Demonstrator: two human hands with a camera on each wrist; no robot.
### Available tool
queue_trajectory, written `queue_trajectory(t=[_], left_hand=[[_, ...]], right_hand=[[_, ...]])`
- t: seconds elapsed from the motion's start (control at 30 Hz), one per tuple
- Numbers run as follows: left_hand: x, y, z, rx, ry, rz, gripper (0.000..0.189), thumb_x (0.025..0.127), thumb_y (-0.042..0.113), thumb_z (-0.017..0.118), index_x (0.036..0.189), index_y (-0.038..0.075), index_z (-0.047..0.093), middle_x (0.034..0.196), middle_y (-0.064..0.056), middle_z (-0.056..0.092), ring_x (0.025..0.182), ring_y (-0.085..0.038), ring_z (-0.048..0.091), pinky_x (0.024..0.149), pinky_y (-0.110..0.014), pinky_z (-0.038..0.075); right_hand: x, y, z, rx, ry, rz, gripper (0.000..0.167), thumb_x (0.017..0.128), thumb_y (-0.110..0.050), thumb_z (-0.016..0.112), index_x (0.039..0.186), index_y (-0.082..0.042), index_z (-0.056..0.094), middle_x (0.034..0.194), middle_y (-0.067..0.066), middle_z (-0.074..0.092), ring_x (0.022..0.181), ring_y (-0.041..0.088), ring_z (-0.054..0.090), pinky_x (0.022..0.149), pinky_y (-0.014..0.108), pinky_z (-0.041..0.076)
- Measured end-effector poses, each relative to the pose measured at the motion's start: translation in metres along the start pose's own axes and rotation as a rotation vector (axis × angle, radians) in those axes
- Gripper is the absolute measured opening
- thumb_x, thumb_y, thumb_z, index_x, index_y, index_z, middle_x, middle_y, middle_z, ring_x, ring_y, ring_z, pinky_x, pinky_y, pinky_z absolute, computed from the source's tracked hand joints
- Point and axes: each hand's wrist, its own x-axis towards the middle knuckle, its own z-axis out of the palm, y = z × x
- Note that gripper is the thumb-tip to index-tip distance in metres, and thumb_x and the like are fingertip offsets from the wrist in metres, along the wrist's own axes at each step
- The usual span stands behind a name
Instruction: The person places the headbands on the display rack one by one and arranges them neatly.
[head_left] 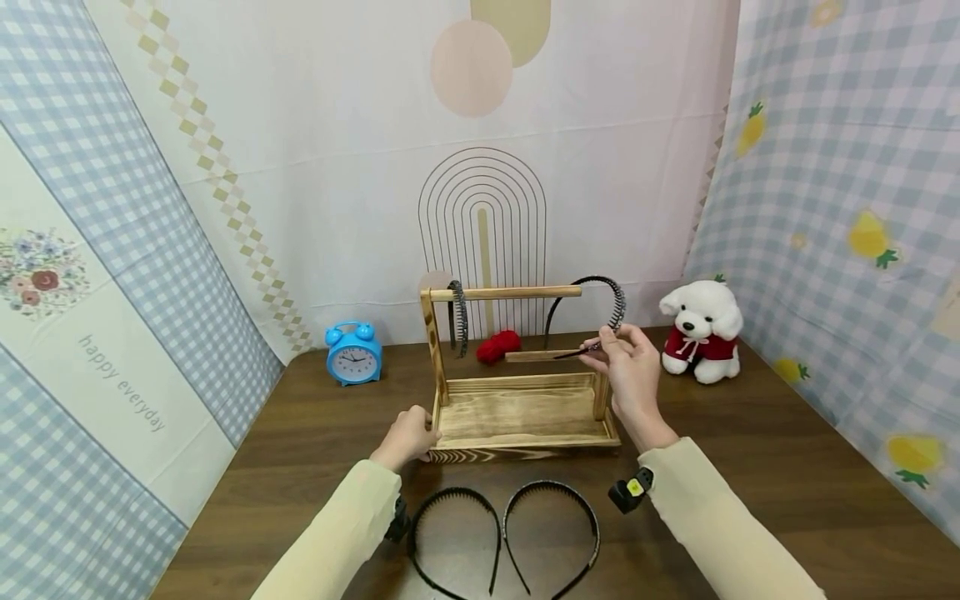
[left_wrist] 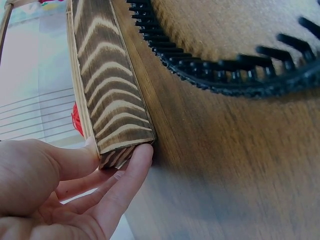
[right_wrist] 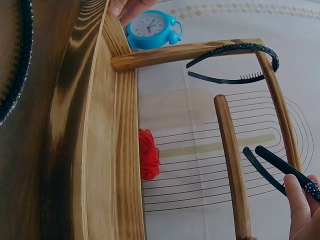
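Observation:
My left hand grips the front left corner of a wooden rack, thumb and fingers on its striped edge in the left wrist view. With my right hand I pinch a dark, sparkly toothed headband near the right end of the rack's upper bar. In the right wrist view its two tips point in between the upper and lower bars. Another dark headband hangs on the upper bar toward the left. A shorter lower bar sits beneath.
Two more dark headbands, one on the left and one on the right, lie on the table in front of the rack. A blue alarm clock stands left, a white plush dog right. Red yarn lies behind the rack.

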Motion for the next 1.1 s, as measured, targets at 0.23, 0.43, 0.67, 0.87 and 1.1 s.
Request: queue_trajectory(t=[0.23,0.43,0.67,0.87,1.1], left_hand=[[0.0,0.0,0.001,-0.007,0.0,0.003,0.03,0.094,0.002,0.062,0.119,-0.014,0.059,0.107,-0.031,0.062,0.056,-0.019,0.065,0.056,-0.03,0.06],[0.001,-0.002,0.001,-0.02,-0.004,0.014,0.019,0.094,0.002,0.062,0.107,-0.011,0.064,0.086,-0.02,0.063,0.056,-0.019,0.065,0.055,-0.031,0.06],[0.0,-0.001,0.0,-0.026,0.0,0.004,0.02,0.094,0.001,0.062,0.109,-0.011,0.064,0.089,-0.022,0.064,0.056,-0.02,0.065,0.055,-0.031,0.06],[-0.001,0.0,0.001,-0.022,0.007,0.0,0.023,0.094,0.002,0.062,0.112,-0.012,0.064,0.093,-0.023,0.065,0.056,-0.02,0.066,0.055,-0.031,0.06],[-0.001,-0.001,0.001,-0.03,-0.001,0.015,0.024,0.094,0.001,0.061,0.113,-0.013,0.063,0.089,-0.021,0.064,0.058,-0.021,0.066,0.055,-0.032,0.06]], right_hand=[[0.001,0.003,0.004,-0.004,-0.018,0.013,0.021,0.098,-0.016,0.058,0.098,0.004,0.051,0.073,-0.001,0.071,0.07,0.013,0.071,0.072,0.031,0.062],[0.002,0.006,0.01,-0.039,-0.016,0.013,0.016,0.098,-0.017,0.06,0.096,-0.002,0.054,0.074,0.0,0.07,0.072,0.014,0.071,0.072,0.032,0.062],[0.001,0.008,0.017,-0.059,-0.027,0.013,0.017,0.098,-0.018,0.06,0.097,-0.002,0.056,0.078,0.003,0.07,0.074,0.014,0.07,0.072,0.031,0.062],[0.0,0.012,0.024,-0.116,-0.057,-0.005,0.027,0.097,-0.021,0.06,0.097,0.004,0.053,0.077,0.002,0.07,0.073,0.014,0.072,0.073,0.032,0.062],[-0.004,0.017,0.034,-0.125,-0.069,-0.013,0.027,0.097,-0.021,0.061,0.093,0.003,0.05,0.079,0.006,0.071,0.074,0.016,0.072,0.075,0.036,0.062]])
